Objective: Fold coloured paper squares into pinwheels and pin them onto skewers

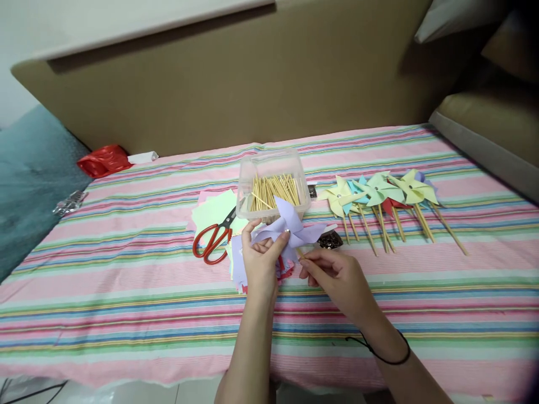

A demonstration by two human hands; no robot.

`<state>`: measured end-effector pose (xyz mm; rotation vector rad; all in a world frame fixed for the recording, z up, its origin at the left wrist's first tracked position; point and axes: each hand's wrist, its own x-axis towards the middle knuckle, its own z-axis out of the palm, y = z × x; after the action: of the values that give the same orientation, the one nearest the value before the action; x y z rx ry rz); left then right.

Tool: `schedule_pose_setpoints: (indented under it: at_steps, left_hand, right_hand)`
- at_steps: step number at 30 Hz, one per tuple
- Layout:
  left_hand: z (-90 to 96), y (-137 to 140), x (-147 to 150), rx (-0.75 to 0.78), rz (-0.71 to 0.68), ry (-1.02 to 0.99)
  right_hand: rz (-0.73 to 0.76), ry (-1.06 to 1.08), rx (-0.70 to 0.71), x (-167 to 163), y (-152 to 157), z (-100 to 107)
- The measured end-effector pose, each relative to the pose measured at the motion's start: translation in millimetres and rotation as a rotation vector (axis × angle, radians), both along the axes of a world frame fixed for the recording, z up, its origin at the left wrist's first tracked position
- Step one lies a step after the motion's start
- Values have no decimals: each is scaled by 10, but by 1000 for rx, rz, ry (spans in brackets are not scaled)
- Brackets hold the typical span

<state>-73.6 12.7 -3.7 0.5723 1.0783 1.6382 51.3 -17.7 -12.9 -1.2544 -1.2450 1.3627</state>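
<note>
A purple paper pinwheel [290,224] is held up in front of me. My left hand [263,255] grips it at the centre, the thumb pressed by the shiny pin there. Below the blades, my right hand [332,272] pinches a thin wooden stick [300,254] between thumb and fingers. Whether the stick is joined to the pinwheel is hidden behind the paper. Just beyond my hands stands a clear plastic box [248,174] with many wooden sticks [275,189] inside. Beneath the left hand lies a stack of cut paper pieces [238,264], purple on top.
Red-handled scissors [213,241] rest partly on pastel paper sheets [213,209], left of the box. Several pinwheels on sticks [379,191] lie at the right. A packet of small dark parts [330,240] is near my right hand. A red plastic bag [105,161] sits far left.
</note>
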Motion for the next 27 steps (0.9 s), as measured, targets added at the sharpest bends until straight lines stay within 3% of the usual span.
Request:
schedule_pose_setpoints:
  at_steps: [8, 27]
  left_hand:
    - [17, 6, 2, -56, -44, -91]
    - [4, 0, -7, -81, -133, -137]
  right_hand:
    - [-65, -89, 111, -15, -22, -27]
    - [-91, -180, 143, -11, -23, -21]
